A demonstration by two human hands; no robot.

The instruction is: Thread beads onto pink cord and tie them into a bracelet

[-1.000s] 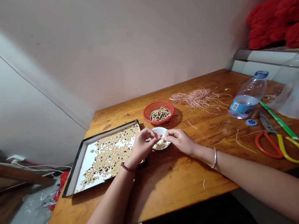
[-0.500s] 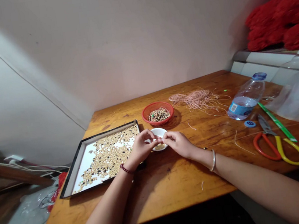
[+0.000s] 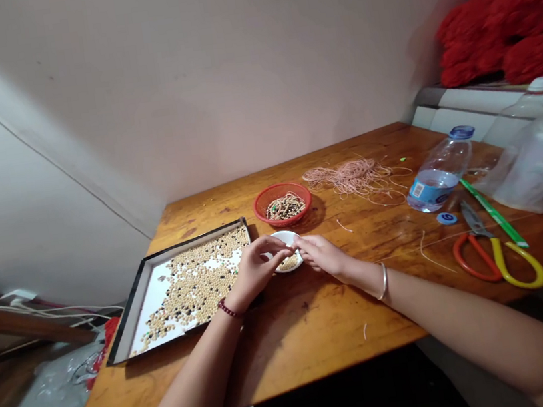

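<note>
My left hand (image 3: 258, 264) and my right hand (image 3: 324, 257) come together over a small white bowl (image 3: 285, 236) with some pale beads in it. Thumb and fingertips of my left hand are pinched close; whatever is between them is too small to make out. My right hand is closed, its thumb and forefinger pressed together just beside the left fingertips. A thin thread (image 3: 429, 250) lies to the right of my right wrist; I cannot tell whether it reaches my fingers. Left of the bowl is a black-edged tray (image 3: 131, 304) of loose tan and dark beads (image 3: 196, 281).
Behind the bowl stands a red basket (image 3: 262, 217) holding strung beads (image 3: 286, 207). Pink cord (image 3: 349, 178) lies tangled at the back. On the right are a water bottle (image 3: 437, 177), a blue cap (image 3: 447, 218), scissors (image 3: 496, 259), a green strip (image 3: 495, 212) and a plastic bag (image 3: 530, 174).
My right hand has turned slightly, its fingers curling in more under the thumb. My left hand keeps its pinch by the bowl. The view has shifted a little.
</note>
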